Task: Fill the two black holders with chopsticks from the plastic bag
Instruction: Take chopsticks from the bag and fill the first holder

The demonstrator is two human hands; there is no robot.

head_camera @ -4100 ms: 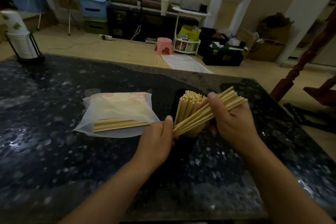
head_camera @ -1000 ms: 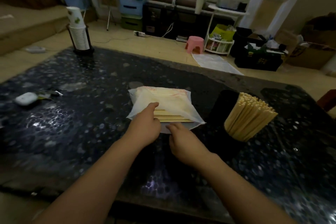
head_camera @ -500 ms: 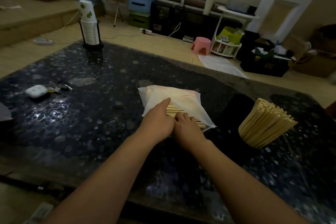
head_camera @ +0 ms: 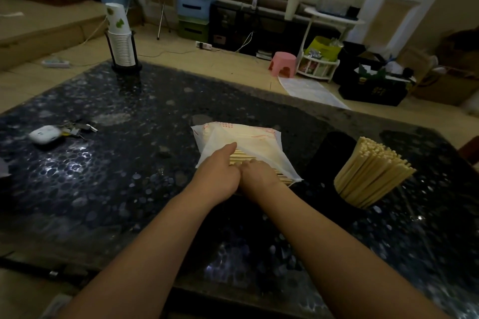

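Reaching hands: both hands meet at the near open end of the plastic bag [head_camera: 241,142], side by side and touching each other.
Left hand [head_camera: 220,173]: it lies on the left near corner of the bag, thumb stretched forward along the bag edge; the other fingers are hidden under the hand, so I cannot tell if they hold something.
Right hand [head_camera: 259,176]: its fingers are curled down over the loose chopsticks [head_camera: 278,176] at the bag mouth and seem to grip them; the fingertips are hidden.
Plastic bag: white, half transparent, with red print on the far part; it lies flat in the middle of the table [head_camera: 116,176], and the pale sticks inside point to the right and near.
Full holder [head_camera: 347,197]: 1 black holder stands right of the bag, near the right table edge; a thick bundle of chopsticks [head_camera: 373,171] stands in it and leans to the right.
Second holder [head_camera: 329,155]: a dark cylinder stands between the bag and the full holder, just beside both; no stick shows above its rim.
Table: dark stone top with pale speckles, shiny in places.
Cup stack [head_camera: 119,39]: paper cups in a black wire stand at the far left corner.
Small things: a white case [head_camera: 44,134] with keys [head_camera: 77,128] beside it, on the left side, well apart from the bag.
Floor behind: a pink stool [head_camera: 283,63] stands on it.
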